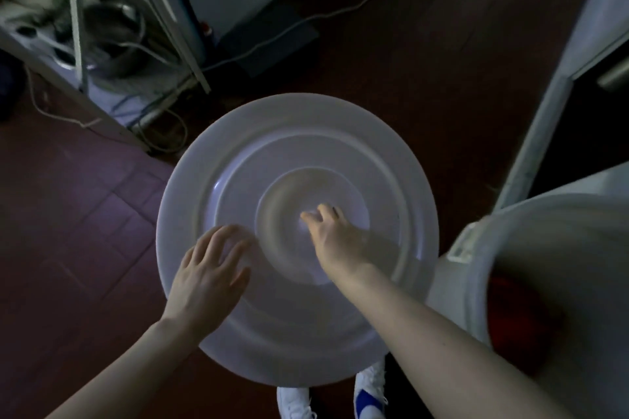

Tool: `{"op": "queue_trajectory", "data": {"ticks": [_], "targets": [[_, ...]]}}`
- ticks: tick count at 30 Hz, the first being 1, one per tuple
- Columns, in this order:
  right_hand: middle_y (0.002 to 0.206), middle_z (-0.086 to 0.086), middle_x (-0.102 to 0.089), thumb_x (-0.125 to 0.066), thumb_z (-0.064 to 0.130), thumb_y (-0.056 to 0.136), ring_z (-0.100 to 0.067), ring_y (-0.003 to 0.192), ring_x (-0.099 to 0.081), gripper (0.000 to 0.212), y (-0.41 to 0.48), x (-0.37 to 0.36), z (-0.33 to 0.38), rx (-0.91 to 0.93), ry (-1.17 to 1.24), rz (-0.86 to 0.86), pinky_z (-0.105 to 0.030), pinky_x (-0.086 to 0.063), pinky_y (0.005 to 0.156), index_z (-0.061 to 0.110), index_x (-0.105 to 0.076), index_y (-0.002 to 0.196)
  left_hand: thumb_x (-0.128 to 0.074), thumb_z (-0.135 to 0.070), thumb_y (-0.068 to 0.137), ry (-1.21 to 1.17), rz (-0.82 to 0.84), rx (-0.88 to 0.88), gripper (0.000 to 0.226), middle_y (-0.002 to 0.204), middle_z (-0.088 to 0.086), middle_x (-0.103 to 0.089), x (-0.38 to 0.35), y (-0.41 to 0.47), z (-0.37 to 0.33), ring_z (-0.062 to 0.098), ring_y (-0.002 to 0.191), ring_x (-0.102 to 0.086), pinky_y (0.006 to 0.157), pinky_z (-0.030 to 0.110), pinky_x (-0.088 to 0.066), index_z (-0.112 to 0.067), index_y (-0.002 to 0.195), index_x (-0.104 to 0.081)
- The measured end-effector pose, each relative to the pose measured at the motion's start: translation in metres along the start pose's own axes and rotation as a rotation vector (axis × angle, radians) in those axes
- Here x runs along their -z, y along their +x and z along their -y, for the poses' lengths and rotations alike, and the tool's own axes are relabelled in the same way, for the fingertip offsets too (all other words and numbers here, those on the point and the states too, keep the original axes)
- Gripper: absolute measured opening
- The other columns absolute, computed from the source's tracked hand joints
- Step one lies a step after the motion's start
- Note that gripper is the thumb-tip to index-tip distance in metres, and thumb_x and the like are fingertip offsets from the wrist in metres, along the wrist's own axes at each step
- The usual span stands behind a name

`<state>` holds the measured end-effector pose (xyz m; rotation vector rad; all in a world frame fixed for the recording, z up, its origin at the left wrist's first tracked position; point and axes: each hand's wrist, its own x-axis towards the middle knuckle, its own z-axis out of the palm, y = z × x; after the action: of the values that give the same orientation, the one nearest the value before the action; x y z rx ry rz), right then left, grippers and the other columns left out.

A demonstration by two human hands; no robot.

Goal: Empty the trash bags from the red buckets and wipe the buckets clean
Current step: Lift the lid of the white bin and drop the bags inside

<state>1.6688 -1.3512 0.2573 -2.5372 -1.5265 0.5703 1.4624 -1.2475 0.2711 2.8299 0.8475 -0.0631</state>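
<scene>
A large round white lid (296, 146) with raised rings fills the middle of the view, slightly blurred. My left hand (207, 269) lies flat on its near left part with the fingers spread. My right hand (335, 235) reaches to the lid's centre hump, fingers bunched and pinching there. At the right stands a big white barrel (476, 282), open on top, with something red (520, 313) deep inside it. What is under the lid is hidden.
A metal rack (78, 27) with pots and cables stands at the back left. A white cord (340, 10) runs across the dark red tiled floor. A white door frame (544, 105) rises on the right. My white and blue shoes (369, 395) show below the lid.
</scene>
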Motion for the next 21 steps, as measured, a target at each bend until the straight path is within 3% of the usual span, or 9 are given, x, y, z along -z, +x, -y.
{"op": "queue_trajectory", "data": {"ticks": [4,8,13,16,21], "targets": [[0.119,-0.008,-0.047,-0.04,0.012,0.096,-0.028,0.112,-0.046,0.035,-0.047,0.074,-0.024,-0.054,-0.004,-0.062,-0.045,-0.048,0.084,0.022,-0.052,0.128,-0.027,-0.053,0.097,-0.026,-0.05,-0.125,0.059,0.135,0.011,-0.048,0.055,0.009,-0.043,0.034,0.125,-0.046,0.09,0.051,-0.05,-0.014,0.123,-0.062],[0.117,-0.007,-0.047,-0.041,0.013,0.097,-0.027,0.11,-0.046,0.032,-0.105,0.12,-0.078,-0.14,-0.027,-0.117,-0.042,-0.046,0.086,0.022,-0.053,0.126,-0.02,-0.053,0.099,-0.076,-0.052,-0.262,0.063,0.133,0.011,-0.05,0.076,0.02,-0.112,0.034,0.122,-0.049,0.085,0.05,-0.053,-0.014,0.12,-0.064],[0.118,-0.006,-0.047,-0.04,0.018,0.1,-0.025,0.112,-0.045,0.029,-0.177,0.136,-0.164,-0.298,-0.035,-0.119,-0.035,-0.044,0.088,0.023,-0.054,0.125,-0.051,-0.037,0.087,-0.103,0.04,-0.434,0.042,0.132,0.01,-0.054,0.065,0.041,-0.213,0.031,0.121,-0.051,0.086,0.046,-0.055,-0.016,0.121,-0.064],[0.115,-0.008,-0.048,-0.041,0.022,0.1,-0.027,0.11,-0.047,0.025,-0.216,0.135,-0.216,-0.4,-0.008,-0.118,-0.037,-0.047,0.085,0.021,-0.057,0.12,-0.075,-0.024,0.077,-0.097,0.145,-0.511,0.046,0.133,0.008,-0.054,0.048,0.054,-0.275,0.03,0.124,-0.052,0.088,0.045,-0.055,-0.017,0.121,-0.063],[0.116,-0.012,-0.049,-0.038,0.023,0.101,-0.03,0.109,-0.047,0.029,-0.271,0.12,-0.286,-0.534,0.051,-0.097,-0.04,-0.047,0.085,0.018,-0.057,0.122,-0.077,-0.021,0.075,-0.086,0.295,-0.533,0.056,0.145,0.003,-0.045,0.019,0.067,-0.359,0.025,0.133,-0.045,0.09,0.041,-0.053,-0.022,0.127,-0.059]]}}
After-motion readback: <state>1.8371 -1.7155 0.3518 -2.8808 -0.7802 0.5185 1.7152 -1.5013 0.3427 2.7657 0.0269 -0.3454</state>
